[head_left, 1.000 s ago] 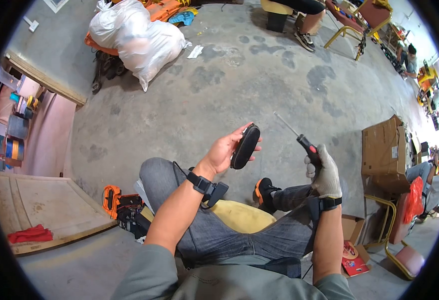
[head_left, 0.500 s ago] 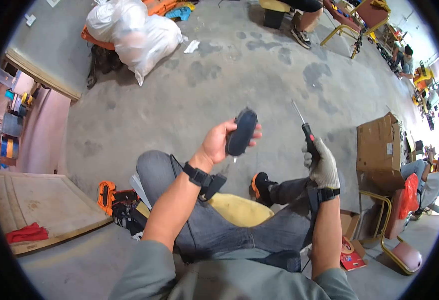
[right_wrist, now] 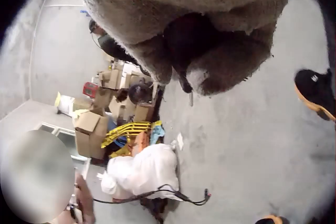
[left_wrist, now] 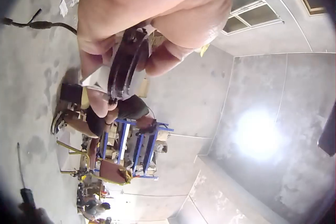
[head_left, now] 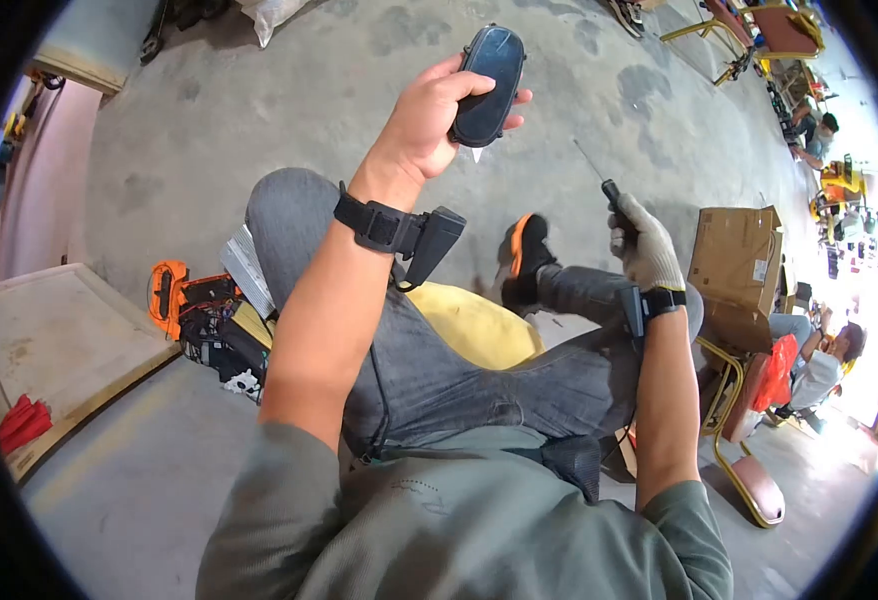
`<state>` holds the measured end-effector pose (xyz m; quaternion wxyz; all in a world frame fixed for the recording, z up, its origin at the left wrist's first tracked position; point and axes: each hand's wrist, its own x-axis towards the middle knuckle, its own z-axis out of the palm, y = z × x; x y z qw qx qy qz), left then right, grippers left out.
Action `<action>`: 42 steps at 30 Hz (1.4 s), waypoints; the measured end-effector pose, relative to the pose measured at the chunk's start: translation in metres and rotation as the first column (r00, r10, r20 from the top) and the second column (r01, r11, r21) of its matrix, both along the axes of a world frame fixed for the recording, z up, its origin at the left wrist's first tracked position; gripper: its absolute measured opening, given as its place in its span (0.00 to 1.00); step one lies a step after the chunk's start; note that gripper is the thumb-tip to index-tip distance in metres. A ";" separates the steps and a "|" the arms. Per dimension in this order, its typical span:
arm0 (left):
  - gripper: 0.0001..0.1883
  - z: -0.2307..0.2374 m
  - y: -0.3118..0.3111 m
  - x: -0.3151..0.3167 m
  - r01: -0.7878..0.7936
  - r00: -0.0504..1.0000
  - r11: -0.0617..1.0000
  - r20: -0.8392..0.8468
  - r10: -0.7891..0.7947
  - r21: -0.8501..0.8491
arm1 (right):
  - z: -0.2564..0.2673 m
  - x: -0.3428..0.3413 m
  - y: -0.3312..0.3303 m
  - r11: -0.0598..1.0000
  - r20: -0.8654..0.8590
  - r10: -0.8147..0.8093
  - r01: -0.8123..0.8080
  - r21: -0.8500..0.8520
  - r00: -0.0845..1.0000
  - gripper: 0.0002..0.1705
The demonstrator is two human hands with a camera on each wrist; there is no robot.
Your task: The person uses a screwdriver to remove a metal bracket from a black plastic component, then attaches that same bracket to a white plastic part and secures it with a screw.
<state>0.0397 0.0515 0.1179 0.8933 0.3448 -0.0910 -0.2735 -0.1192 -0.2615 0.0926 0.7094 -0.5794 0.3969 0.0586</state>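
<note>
My bare left hand [head_left: 419,125] holds up a black oval part [head_left: 489,85] with a glossy dark face and small lugs round its rim. The thumb lies over its face, the fingers behind it. A white pointed bit sticks out under its lower end. Edge-on in the left wrist view, the oval part [left_wrist: 126,69] sits between thumb and fingers. My right hand [head_left: 651,245], in a pale knitted glove, grips a screwdriver [head_left: 612,192] by its black handle, shaft pointing up and left, apart from the oval part. The glove [right_wrist: 210,3] hides most of the handle in the right wrist view.
A yellow cushion [head_left: 474,325] lies between my legs. Left of my knee are an orange-and-black item [head_left: 167,298] and tangled parts. To the right stand a cardboard box [head_left: 734,265] and a gold-framed chair [head_left: 729,430]. Other people sit farther off.
My left hand has raised the oval part up and away from my lap and turned its glossy face toward the head camera. The right hand keeps the screwdriver, and the head view has tilted down.
</note>
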 end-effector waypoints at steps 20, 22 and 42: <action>0.28 0.008 0.025 0.012 -0.227 0.936 0.871 -0.148 0.318 0.436 | -0.275 -0.013 0.066 0.768 -0.499 0.567 -0.639 0.033 0.655 0.25; 0.36 0.010 0.026 0.015 -0.145 0.964 0.861 -0.127 0.235 0.488 | -0.278 -0.023 0.060 0.771 -0.418 0.603 -0.631 0.086 0.680 0.27; 0.39 0.019 0.023 0.016 -0.021 0.942 0.868 -0.280 0.183 0.496 | -0.294 -0.048 -0.039 0.794 -0.685 0.457 -0.607 0.027 0.567 0.20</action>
